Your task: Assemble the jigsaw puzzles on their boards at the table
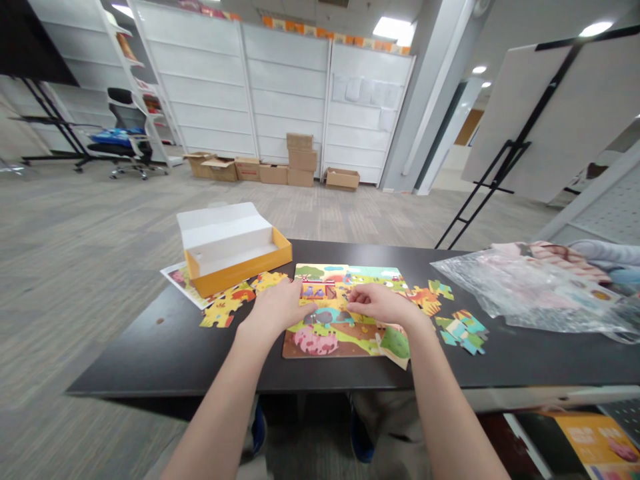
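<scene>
A jigsaw puzzle (345, 333) with a colourful farm picture lies on the black table, a pink pig at its lower left. My left hand (280, 308) rests over the puzzle's left edge, its thumb stretched out across the picture and apart from the fingers. Above the right half, my right hand (385, 305) has its fingers curled in and pressed together; what is in them, if anything, is hidden. At the lower right, a green corner section (396, 345) sits askew and sticks out past the bottom edge.
Loose yellow pieces (223, 312) lie left of the puzzle, beside an open yellow box (240, 267) on a printed sheet (180, 279). Orange pieces (425, 300) and blue-green pieces (465, 331) lie on the right. A clear plastic bag (540, 287) with cloth covers the table's right part.
</scene>
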`<state>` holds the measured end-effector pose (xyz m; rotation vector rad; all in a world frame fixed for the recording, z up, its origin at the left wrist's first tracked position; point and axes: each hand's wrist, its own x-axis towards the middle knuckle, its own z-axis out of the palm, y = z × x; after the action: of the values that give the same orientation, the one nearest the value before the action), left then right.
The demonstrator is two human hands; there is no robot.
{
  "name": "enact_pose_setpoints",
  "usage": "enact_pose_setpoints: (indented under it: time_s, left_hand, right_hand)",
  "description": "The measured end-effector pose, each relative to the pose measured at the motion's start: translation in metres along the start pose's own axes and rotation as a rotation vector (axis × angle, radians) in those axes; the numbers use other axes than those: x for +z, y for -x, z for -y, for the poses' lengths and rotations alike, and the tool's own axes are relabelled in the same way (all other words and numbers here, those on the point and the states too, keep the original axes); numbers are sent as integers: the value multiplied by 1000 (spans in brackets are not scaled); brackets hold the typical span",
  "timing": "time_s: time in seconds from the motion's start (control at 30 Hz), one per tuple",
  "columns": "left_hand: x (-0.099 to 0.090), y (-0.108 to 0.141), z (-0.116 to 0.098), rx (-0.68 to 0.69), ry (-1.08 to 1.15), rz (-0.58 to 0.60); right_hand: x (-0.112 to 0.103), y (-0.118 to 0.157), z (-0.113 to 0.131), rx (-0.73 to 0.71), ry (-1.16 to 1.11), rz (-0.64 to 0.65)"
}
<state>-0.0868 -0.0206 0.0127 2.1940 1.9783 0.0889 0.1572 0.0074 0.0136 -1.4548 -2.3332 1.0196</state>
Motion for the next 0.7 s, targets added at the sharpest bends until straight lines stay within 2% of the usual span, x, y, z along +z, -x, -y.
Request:
enact_pose_setpoints:
  time_s: [0.7]
  left_hand:
    - [-1,-2,-5,-76,-17,64]
  right_hand:
    - [2,-2,-2,-14,16,-11]
